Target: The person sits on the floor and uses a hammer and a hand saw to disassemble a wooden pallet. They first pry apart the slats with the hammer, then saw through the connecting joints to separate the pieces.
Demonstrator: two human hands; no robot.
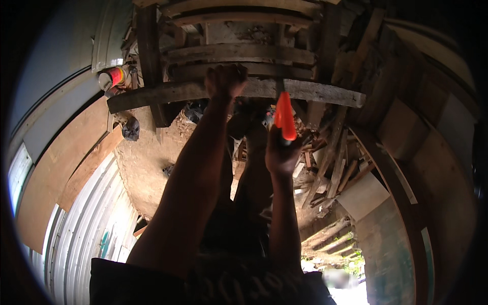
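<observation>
A long, weathered wooden beam [175, 92] lies crosswise in front of me, over other timbers. My left hand [226, 81] is closed on its top, left of the beam's middle. In my right hand [282, 155] is the bright orange handle of a handsaw [285, 116]. Its narrow dark blade, seen nearly edge-on, points away from me and meets the beam to the right of my left hand. The far part of the blade and any cut in the wood are hidden or too dark to make out.
Several planks [241, 52] lie crosswise beyond the beam. Scrap wood [335, 168] is heaped at lower right. A red and yellow can [113, 78] lies at the left, above a dark bag [130, 128]. Corrugated metal sheet [84, 223] and boards line the sides.
</observation>
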